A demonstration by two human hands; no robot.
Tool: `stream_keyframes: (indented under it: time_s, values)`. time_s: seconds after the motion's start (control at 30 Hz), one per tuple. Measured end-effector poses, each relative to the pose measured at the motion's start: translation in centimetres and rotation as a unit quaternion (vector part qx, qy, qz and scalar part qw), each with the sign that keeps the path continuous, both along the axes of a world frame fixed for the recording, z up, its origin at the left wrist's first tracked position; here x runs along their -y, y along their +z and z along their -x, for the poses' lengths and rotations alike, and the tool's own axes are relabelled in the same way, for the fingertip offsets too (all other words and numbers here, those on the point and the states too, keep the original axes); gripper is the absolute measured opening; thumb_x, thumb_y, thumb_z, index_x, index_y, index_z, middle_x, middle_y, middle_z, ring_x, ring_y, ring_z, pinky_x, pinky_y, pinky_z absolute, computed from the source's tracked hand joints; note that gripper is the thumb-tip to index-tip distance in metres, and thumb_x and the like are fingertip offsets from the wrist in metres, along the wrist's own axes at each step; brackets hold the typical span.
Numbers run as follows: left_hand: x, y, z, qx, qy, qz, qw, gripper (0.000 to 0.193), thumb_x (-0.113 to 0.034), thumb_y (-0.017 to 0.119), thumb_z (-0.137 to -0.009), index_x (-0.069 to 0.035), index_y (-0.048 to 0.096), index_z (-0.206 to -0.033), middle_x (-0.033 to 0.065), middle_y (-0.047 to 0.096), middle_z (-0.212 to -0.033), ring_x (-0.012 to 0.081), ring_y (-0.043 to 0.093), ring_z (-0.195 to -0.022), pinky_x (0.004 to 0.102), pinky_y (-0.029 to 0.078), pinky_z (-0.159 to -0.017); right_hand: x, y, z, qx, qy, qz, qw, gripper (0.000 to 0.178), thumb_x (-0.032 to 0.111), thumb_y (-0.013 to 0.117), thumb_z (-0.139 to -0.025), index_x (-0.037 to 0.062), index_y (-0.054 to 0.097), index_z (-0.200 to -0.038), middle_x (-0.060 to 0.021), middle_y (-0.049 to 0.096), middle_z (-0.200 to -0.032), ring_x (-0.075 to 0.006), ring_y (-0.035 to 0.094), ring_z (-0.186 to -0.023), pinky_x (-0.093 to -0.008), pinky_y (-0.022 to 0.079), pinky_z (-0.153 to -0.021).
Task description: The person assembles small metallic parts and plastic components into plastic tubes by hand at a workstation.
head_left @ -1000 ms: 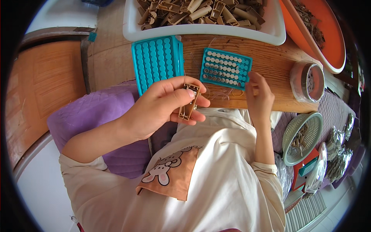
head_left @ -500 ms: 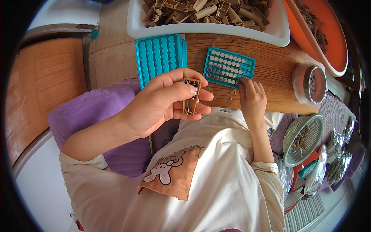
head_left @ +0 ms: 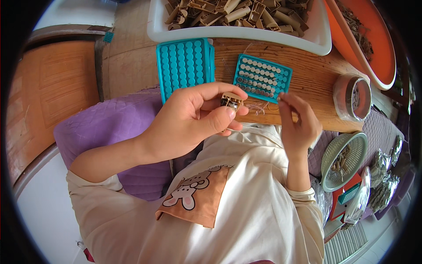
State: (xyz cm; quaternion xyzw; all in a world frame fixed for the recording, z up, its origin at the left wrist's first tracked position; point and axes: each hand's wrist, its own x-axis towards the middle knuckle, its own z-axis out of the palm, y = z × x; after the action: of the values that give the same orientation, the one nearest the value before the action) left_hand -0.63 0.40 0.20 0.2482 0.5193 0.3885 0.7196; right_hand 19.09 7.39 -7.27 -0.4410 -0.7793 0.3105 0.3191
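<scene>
My left hand (head_left: pixel 189 114) grips a small tan plastic casing (head_left: pixel 231 97), its end tilted up between thumb and fingers. Metal parts glint inside it, and the fingers hide most of its length. On the wooden table (head_left: pixel 246 46) lies a teal tray (head_left: pixel 281 72) with rows of small round pieces, some white and some shiny metallic. Just off this tray's near right corner is my right hand (head_left: pixel 302 121), thumb and fingertips pinched together. Whatever is between those fingertips is too small to make out.
Left of the small tray, more teal trays (head_left: pixel 182 66) with round wells are stacked. A white bin (head_left: pixel 321 44) of tan casings stands behind. To the right are an orange basin (head_left: pixel 380 48), a tape-wrapped round container (head_left: pixel 340 99) and a green strainer basket (head_left: pixel 360 149).
My right hand has lifted off the small tray's corner and come nearer, its fingers pinched. My left hand has tipped the casing, so its end now faces up and its long side is mostly hidden.
</scene>
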Motion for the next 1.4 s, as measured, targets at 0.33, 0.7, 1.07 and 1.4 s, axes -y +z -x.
stream_keyframes:
  time_s: [0.33,0.7,1.07,1.4]
  values:
    - [0.6,-0.4,-0.4,-0.061,-0.061,-0.064,0.994,0.033,-0.011,0.05,-0.083,0.0,0.042,-0.113,0.0052,0.052,-0.098,0.0102,0.053,-0.086,0.0222,0.046,-0.074,2.2,2.1,4.1,-0.253,0.101,-0.133,0.953,0.027,-0.008,0.067,-0.054,-0.0027,0.054,-0.076,-0.0086,0.059,-0.071,-0.0214,0.056,-0.066,-0.0258,0.048,-0.057]
    - [0.2,0.1,-0.5,-0.175,-0.13,-0.004,0.976,0.034,-0.009,0.046,-0.085,0.0,0.039,-0.117,0.0045,0.054,-0.086,0.0077,0.052,-0.079,0.0214,0.046,-0.072,2.6,0.9,4.1,-0.219,0.134,-0.133,0.957,0.031,-0.008,0.066,-0.05,-0.0011,0.054,-0.078,-0.0078,0.058,-0.074,-0.0217,0.057,-0.069,-0.0257,0.047,-0.056]
    - [0.4,0.3,-0.9,-0.14,-0.092,0.015,0.986,0.032,-0.007,0.045,-0.085,-0.001,0.041,-0.116,0.0044,0.056,-0.084,0.0069,0.053,-0.074,0.0211,0.046,-0.068,3.3,0.8,4.3,-0.234,0.12,-0.103,0.959,0.028,-0.01,0.064,-0.054,-0.001,0.053,-0.079,-0.0093,0.056,-0.072,-0.0219,0.056,-0.068,-0.0273,0.046,-0.055]
    - [1.2,-0.5,-1.3,-0.311,-0.173,-0.188,0.915,0.02,-0.007,0.051,-0.078,-0.002,0.05,-0.098,0.0174,0.058,-0.075,0.0328,0.056,-0.064,0.0377,0.044,-0.056,-0.8,5.1,3.2,-0.067,0.285,0.238,0.926,0.029,-0.003,0.066,-0.057,0.0013,0.049,-0.081,-0.0094,0.047,-0.073,-0.0274,0.052,-0.069,-0.0314,0.043,-0.061]
